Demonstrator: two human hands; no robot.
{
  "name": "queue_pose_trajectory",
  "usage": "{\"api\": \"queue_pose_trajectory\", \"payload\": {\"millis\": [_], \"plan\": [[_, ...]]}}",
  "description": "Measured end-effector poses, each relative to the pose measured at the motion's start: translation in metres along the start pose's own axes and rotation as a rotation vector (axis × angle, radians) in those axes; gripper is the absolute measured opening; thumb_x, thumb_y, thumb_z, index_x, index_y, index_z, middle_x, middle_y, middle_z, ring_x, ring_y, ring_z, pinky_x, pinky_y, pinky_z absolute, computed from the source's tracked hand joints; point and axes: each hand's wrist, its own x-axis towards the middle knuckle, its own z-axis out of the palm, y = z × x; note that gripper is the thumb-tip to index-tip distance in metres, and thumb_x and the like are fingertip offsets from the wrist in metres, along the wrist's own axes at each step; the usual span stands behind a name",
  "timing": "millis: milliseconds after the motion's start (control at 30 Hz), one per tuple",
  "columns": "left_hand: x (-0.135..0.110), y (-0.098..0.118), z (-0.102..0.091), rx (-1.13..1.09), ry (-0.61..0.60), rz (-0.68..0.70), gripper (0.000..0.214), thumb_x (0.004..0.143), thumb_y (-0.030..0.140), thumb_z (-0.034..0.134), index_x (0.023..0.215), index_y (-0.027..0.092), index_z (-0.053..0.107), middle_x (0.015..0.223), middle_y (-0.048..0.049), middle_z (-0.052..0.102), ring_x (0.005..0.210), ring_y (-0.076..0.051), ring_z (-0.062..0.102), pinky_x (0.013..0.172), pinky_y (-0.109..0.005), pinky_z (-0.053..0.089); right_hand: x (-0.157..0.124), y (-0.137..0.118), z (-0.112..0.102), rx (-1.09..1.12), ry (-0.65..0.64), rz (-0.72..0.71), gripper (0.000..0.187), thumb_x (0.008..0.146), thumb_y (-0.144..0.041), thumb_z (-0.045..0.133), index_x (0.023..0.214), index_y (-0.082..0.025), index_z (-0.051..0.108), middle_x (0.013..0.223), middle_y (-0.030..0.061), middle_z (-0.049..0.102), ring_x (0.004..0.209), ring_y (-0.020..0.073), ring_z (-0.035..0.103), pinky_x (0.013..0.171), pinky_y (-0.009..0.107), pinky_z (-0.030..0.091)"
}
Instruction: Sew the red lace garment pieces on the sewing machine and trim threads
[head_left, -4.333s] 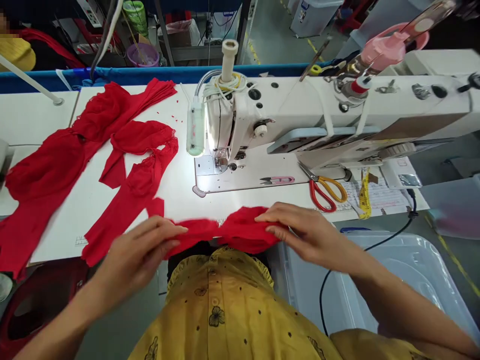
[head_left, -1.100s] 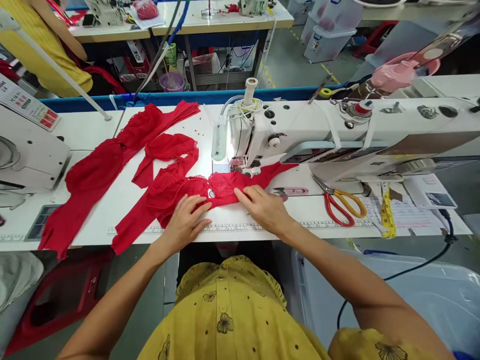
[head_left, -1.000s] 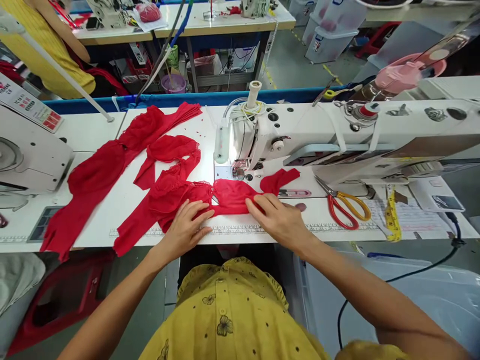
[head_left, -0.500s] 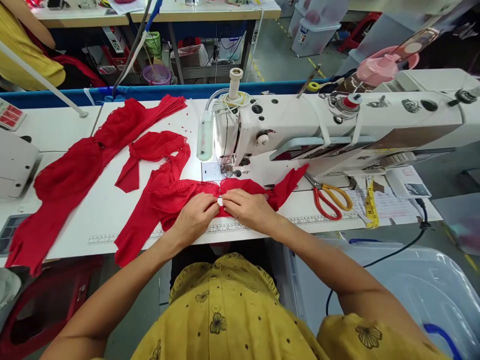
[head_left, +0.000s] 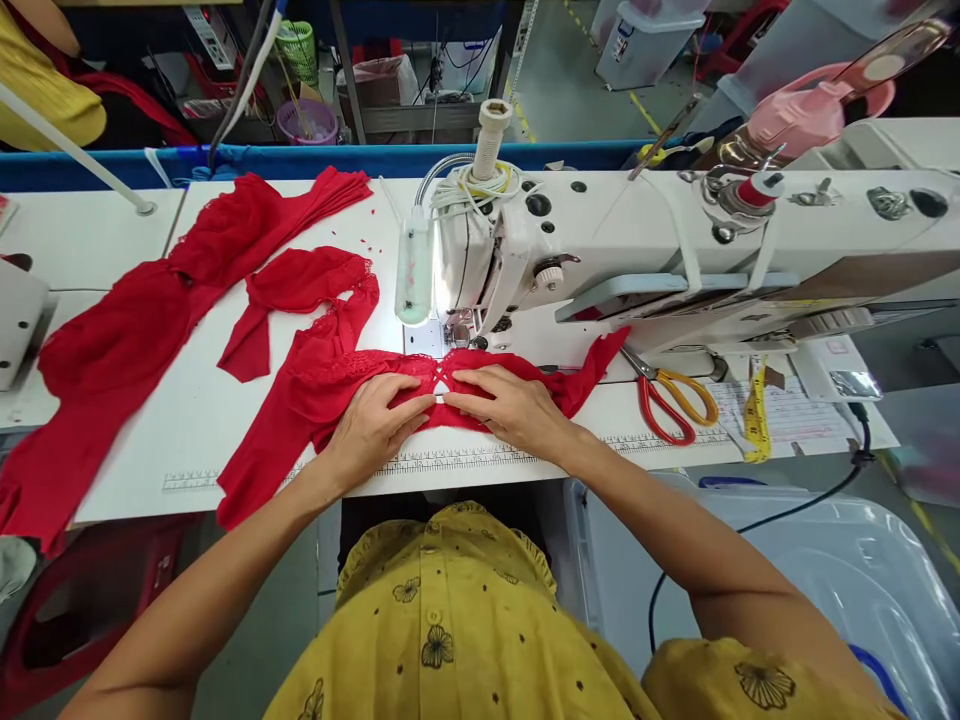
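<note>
A red lace bra (head_left: 341,372) lies on the white sewing table in front of me, with thin straps crossing at its middle. My left hand (head_left: 373,425) rests on the cloth left of that crossing, fingers stretched out and apart. On the other side, my right hand (head_left: 517,408) presses flat on the fabric, its fingers also spread. Both sets of fingertips point inward, with a narrow gap between them. Just beyond the crossing is the presser foot of the sewing machine (head_left: 459,335); the cloth's far edge lies close to it.
More red garments (head_left: 124,330) lie in a strip at the left. Scissors (head_left: 671,400) and a yellow tape measure (head_left: 756,415) lie at the right, near papers. A ruler scale (head_left: 442,461) runs along the front edge. A clear plastic bin (head_left: 825,570) stands below right.
My fingers have gone from bent and gathered at the middle to spread flat, and the crossed straps now show. The view has shifted slightly.
</note>
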Motion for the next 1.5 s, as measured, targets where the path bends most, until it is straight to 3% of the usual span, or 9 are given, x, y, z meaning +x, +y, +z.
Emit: {"api": "queue_pose_trajectory", "payload": {"millis": [167,400,500,667,800,933,1067,1200,1500], "plan": [[-0.001,-0.002,-0.003,0.008,0.003,0.009,0.023,0.096,0.026,0.058,0.116,0.02,0.07,0.119,-0.0127,0.064,0.11,-0.025,0.06,0.094,-0.043,0.053,-0.001,0.005,-0.007,-0.057,-0.018,-0.033,0.058,0.09,0.0,0.047,0.133,-0.037,0.061,0.145,0.0062,0.055,0.115,0.0209,0.058,0.052,0.017,0.034],[-0.001,-0.004,0.0,0.026,0.038,0.052,0.02,0.096,0.023,0.06,0.113,0.02,0.069,0.119,-0.0126,0.065,0.112,-0.025,0.06,0.095,-0.045,0.053,0.003,0.008,-0.034,-0.115,0.23,0.182,0.022,0.1,-0.029,0.051,0.106,-0.019,0.069,0.085,0.0067,0.068,0.082,0.0188,0.061,0.066,0.028,0.045],[-0.003,-0.004,0.002,0.021,0.055,0.05,0.021,0.095,0.022,0.06,0.115,0.022,0.067,0.119,-0.0117,0.065,0.112,-0.024,0.06,0.094,-0.045,0.054,0.005,-0.006,-0.061,-0.133,0.116,0.315,0.022,0.096,-0.033,0.052,0.1,-0.015,0.064,0.092,0.0126,0.064,0.09,0.0262,0.058,0.064,0.033,0.047],[-0.007,-0.003,0.006,0.035,0.079,0.046,0.024,0.096,0.02,0.058,0.119,0.023,0.065,0.121,-0.0116,0.063,0.113,-0.025,0.059,0.094,-0.045,0.053,-0.004,-0.047,-0.129,0.14,-0.172,-0.064,0.027,0.093,-0.012,0.045,0.117,-0.016,0.057,0.115,0.0112,0.061,0.102,0.0202,0.057,0.087,0.031,0.054],[-0.006,-0.002,0.007,0.047,0.098,0.05,0.022,0.097,0.02,0.055,0.117,0.023,0.066,0.119,-0.011,0.064,0.111,-0.025,0.06,0.094,-0.043,0.055,0.012,-0.047,-0.184,-0.129,0.131,-0.242,0.042,0.097,-0.007,0.036,0.133,-0.02,0.054,0.114,0.0079,0.066,0.106,0.0202,0.058,0.097,0.036,0.052],[-0.006,-0.001,0.007,0.067,0.117,0.062,0.021,0.098,0.022,0.053,0.114,0.023,0.067,0.118,-0.0107,0.065,0.11,-0.024,0.062,0.093,-0.043,0.057,0.07,-0.012,-0.223,-0.463,0.444,-0.074,0.04,0.1,-0.007,0.042,0.122,-0.034,0.061,0.1,-0.0014,0.065,0.108,0.0197,0.057,0.108,0.059,0.04],[-0.006,-0.001,0.008,0.065,0.13,0.061,0.022,0.098,0.023,0.053,0.115,0.022,0.068,0.117,-0.011,0.065,0.109,-0.024,0.063,0.093,-0.044,0.058,0.113,0.008,-0.235,-0.609,0.448,-0.129,0.034,0.1,-0.005,0.04,0.101,-0.027,0.067,0.09,-0.0029,0.062,0.105,0.0175,0.055,0.112,0.071,0.028],[-0.006,0.001,0.006,0.046,0.133,0.066,0.022,0.098,0.021,0.053,0.115,0.022,0.067,0.117,-0.011,0.065,0.109,-0.024,0.062,0.092,-0.044,0.058,0.118,0.0,-0.238,-0.791,0.391,-0.199,0.043,0.098,0.0,0.031,0.087,-0.021,0.067,0.086,-0.0027,0.059,0.102,0.0157,0.057,0.112,0.075,0.022],[-0.007,-0.001,0.005,0.048,0.118,0.07,0.021,0.098,0.022,0.055,0.114,0.02,0.067,0.116,-0.0111,0.064,0.108,-0.023,0.061,0.093,-0.042,0.055,0.112,-0.015,-0.243,-0.909,0.343,-0.343,0.045,0.102,-0.009,0.022,0.109,-0.014,0.066,0.106,-0.0037,0.066,0.111,0.0123,0.06,0.11,0.059,0.037]]}}
